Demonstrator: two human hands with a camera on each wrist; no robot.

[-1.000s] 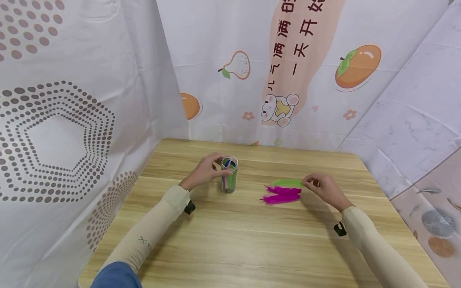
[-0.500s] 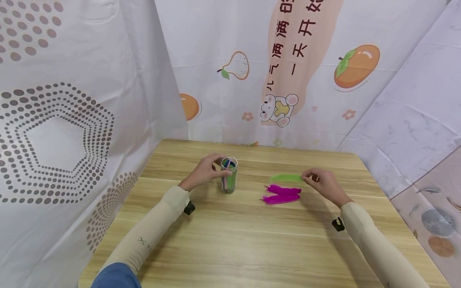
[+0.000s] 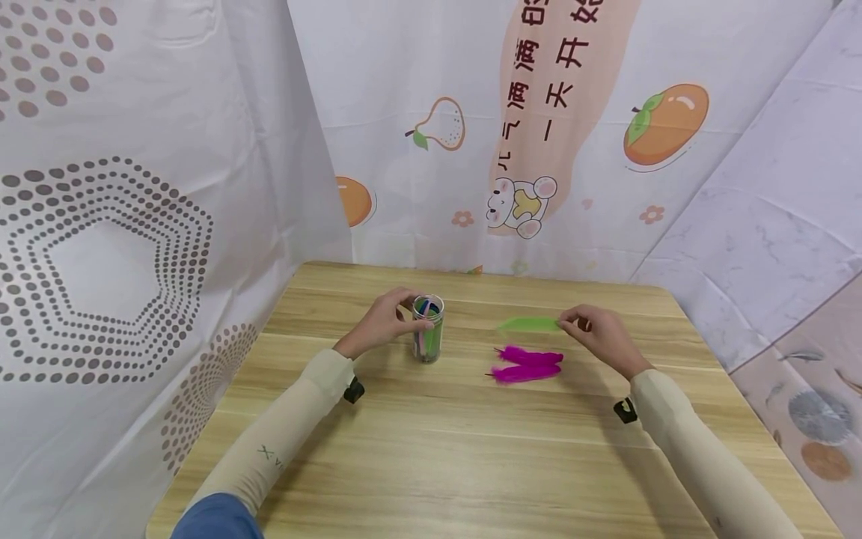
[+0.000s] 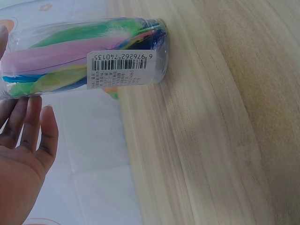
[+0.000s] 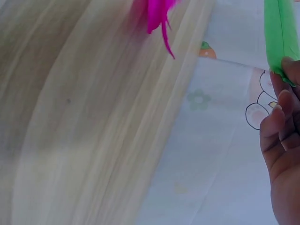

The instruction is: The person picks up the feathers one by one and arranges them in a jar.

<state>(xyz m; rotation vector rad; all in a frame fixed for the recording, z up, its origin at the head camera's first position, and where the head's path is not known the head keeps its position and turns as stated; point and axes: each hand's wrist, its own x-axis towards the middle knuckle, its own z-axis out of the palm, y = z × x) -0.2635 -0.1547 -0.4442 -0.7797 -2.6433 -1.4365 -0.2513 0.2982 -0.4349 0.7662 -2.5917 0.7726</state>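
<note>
My left hand point(image 3: 380, 327) holds a clear jar point(image 3: 429, 343) that stands upright on the table, thumb on one side and fingers on the other. Through its wall in the left wrist view, green, pink, blue and yellow feathers point(image 4: 61, 54) and a white barcode label point(image 4: 121, 69) show. Thumb and fingertips of my right hand point(image 3: 601, 335) pinch the tip of a green feather point(image 3: 528, 324), held above the table. Just nearer to me, two magenta feathers point(image 3: 527, 372) lie side by side on the wood.
The wooden table point(image 3: 471, 457) reaches back to a printed white curtain point(image 3: 397, 67) with fruit drawings and lettering. A dotted curtain point(image 3: 256, 150) hangs along the left side. Each wrist wears a small black device.
My right hand has lifted the green feather away from the magenta ones, moving it back and slightly left. The left hand and the jar stay in place.
</note>
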